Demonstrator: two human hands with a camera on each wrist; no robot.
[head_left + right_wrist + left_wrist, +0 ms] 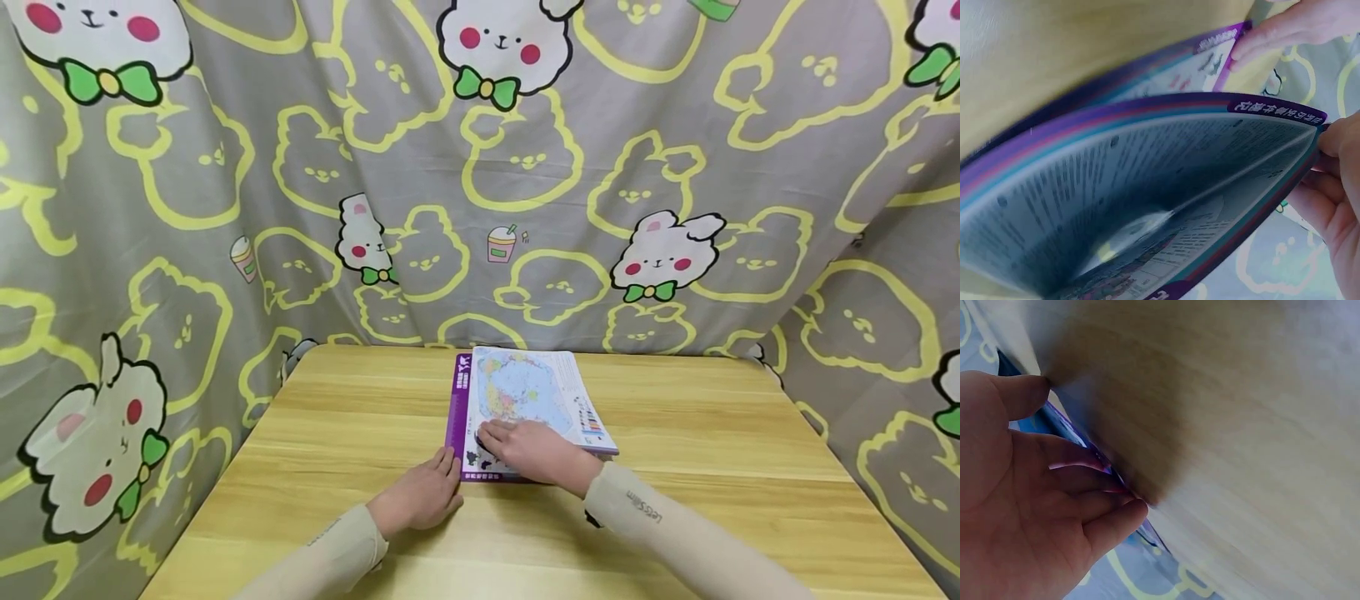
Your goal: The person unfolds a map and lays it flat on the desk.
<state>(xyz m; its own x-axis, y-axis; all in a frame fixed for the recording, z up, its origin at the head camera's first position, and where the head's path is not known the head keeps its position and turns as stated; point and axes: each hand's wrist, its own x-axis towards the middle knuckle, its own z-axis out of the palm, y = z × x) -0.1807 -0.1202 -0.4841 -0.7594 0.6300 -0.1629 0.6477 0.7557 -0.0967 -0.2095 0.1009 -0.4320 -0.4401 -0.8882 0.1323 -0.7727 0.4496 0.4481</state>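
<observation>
A folded world map (pixel 528 387), pale blue with coloured land, lies over a purple-edged sheet (pixel 456 417) on the table. The right hand (pixel 536 450) is at its near left corner. In the right wrist view, the thumb and fingers of the right hand (pixel 1335 181) pinch the corner of the map (pixel 1147 150), whose layers bow apart and show printed text inside. The left hand (pixel 423 492) touches the near left corner of the purple-edged sheet. Its fingers (pixel 1116 528) reach along that edge in the left wrist view, curling around nothing.
The wooden table (pixel 337 417) extends on both sides of the maps. A grey curtain (pixel 420 183) with yellow outlines and white rabbits hangs behind the table and along its left and right sides.
</observation>
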